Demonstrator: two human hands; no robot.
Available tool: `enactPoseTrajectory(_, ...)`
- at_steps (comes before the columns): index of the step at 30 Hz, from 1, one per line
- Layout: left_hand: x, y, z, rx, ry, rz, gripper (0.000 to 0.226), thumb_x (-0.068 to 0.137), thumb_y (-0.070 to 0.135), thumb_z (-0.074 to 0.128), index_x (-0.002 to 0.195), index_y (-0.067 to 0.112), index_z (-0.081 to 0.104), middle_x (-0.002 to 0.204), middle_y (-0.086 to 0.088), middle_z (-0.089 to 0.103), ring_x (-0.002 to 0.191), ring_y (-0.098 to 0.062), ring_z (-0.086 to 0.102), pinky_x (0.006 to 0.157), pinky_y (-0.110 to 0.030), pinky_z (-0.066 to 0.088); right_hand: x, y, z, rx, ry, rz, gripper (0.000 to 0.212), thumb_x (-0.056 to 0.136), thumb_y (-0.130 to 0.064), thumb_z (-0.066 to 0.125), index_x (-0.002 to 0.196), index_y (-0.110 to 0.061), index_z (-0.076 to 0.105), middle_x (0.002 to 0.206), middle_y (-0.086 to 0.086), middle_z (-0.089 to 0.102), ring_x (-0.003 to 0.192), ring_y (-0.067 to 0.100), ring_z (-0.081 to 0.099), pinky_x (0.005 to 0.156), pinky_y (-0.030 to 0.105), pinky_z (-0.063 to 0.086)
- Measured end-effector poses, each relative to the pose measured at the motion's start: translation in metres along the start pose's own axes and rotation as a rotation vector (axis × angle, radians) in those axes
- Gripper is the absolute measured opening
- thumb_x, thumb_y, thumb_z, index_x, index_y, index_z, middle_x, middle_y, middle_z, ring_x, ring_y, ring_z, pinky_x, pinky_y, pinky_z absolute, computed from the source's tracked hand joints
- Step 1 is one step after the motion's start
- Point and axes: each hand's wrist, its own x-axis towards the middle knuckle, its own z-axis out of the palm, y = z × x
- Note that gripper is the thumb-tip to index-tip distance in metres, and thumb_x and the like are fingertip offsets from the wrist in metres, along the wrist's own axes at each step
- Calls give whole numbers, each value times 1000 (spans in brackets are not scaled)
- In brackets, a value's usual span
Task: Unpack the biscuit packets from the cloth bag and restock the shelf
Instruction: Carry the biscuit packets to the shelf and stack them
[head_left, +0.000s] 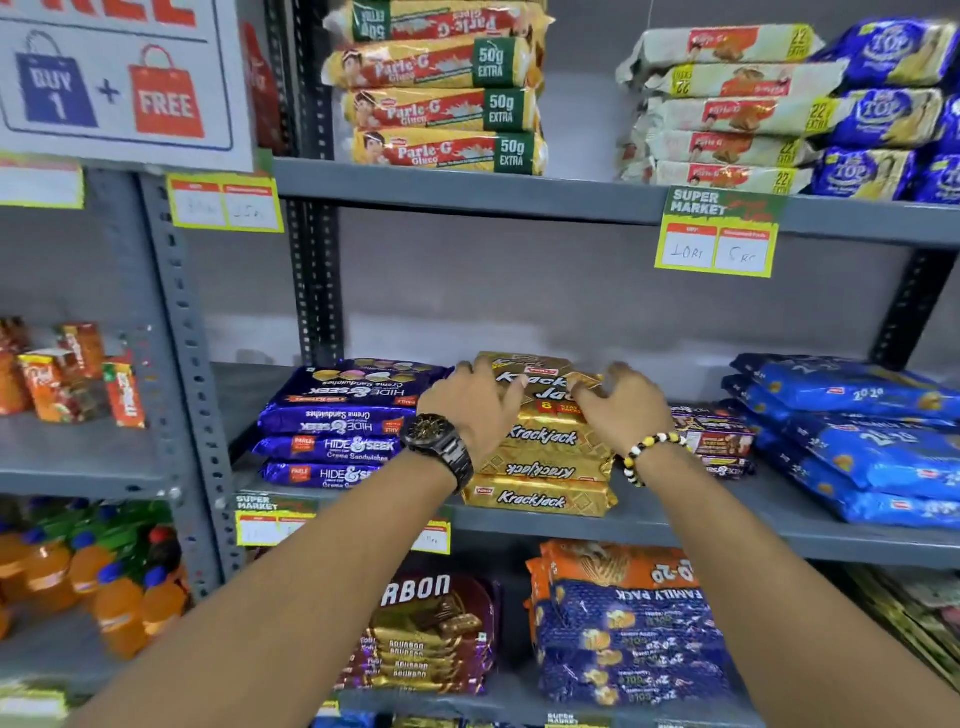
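Note:
A stack of gold Krackjack biscuit packets (540, 470) stands on the middle grey shelf (649, 527). The top Krackjack packet (540, 382) lies flat on that stack. My left hand (470, 408), with a dark watch on the wrist, rests on the packet's left side. My right hand (623, 408), with a bead bracelet on the wrist, touches its right side with fingers spread. Neither hand visibly grips it. The cloth bag is out of view.
Purple Hide & Seek packets (332, 431) are stacked to the left, blue 20-20 packets (857, 441) to the right. Parle-G packets (441, 104) fill the shelf above. Bourbon packets (431, 639) lie on the shelf below. Orange drink bottles (104, 587) stand lower left.

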Motion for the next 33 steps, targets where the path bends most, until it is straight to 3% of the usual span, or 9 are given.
enactPoseTrajectory(4,-45,-24,-25,84,114,159,69,94,66,24,140,18,42,139,-7,53,121,-31,52,91,-47,51,-31,-26,-3,2,151,-342,62,90,-57,46,136,-16,48,141,11,52,131,33,44,107,48,40)
enactPoseTrajectory(7,-94,-61,-37,173,258,189,65,94,61,40,141,17,49,145,-8,51,130,-30,48,100,-49,45,-66,-59,12,43,140,-587,60,90,-53,49,139,-19,47,147,6,47,141,27,36,116,47,29)
enactPoseTrajectory(11,-171,-133,-57,245,245,79,69,93,59,46,147,17,43,155,-12,40,143,-34,35,111,-55,35,-116,-118,57,134,13,-801,63,91,-47,56,144,-15,45,150,7,45,144,27,34,117,48,29)
enactPoseTrajectory(14,-246,-199,-90,352,194,-91,71,93,60,45,150,19,39,158,-11,36,145,-35,31,114,-55,31,-169,-182,108,269,-108,-926,63,89,-43,62,143,-13,47,150,10,46,142,29,36,116,50,29)
enactPoseTrajectory(18,-372,-270,-136,457,137,-379,72,88,59,53,147,18,44,153,-14,42,141,-37,38,111,-53,37,-267,-270,175,437,-316,-1066,65,87,-35,71,142,-10,48,148,14,47,141,33,39,113,55,32)
enactPoseTrajectory(21,-487,-307,-172,522,47,-659,72,89,61,48,147,17,44,152,-15,44,137,-39,43,107,-52,40,-368,-332,212,530,-510,-1204,66,86,-39,66,142,-9,48,147,16,48,138,35,42,111,56,36)
enactPoseTrajectory(28,-735,-330,-252,540,-41,-1246,74,93,61,44,153,20,31,160,-14,30,144,-36,31,113,-49,35,-597,-411,251,621,-956,-1414,66,81,-26,77,139,-9,50,138,18,56,128,37,52,105,50,43)
enactPoseTrajectory(33,-865,-332,-270,373,6,-1626,77,92,64,42,155,24,24,162,-10,24,144,-31,29,113,-45,35,-739,-430,265,530,-1359,-1418,64,84,-27,73,142,-16,48,144,9,52,132,28,48,107,32,36)
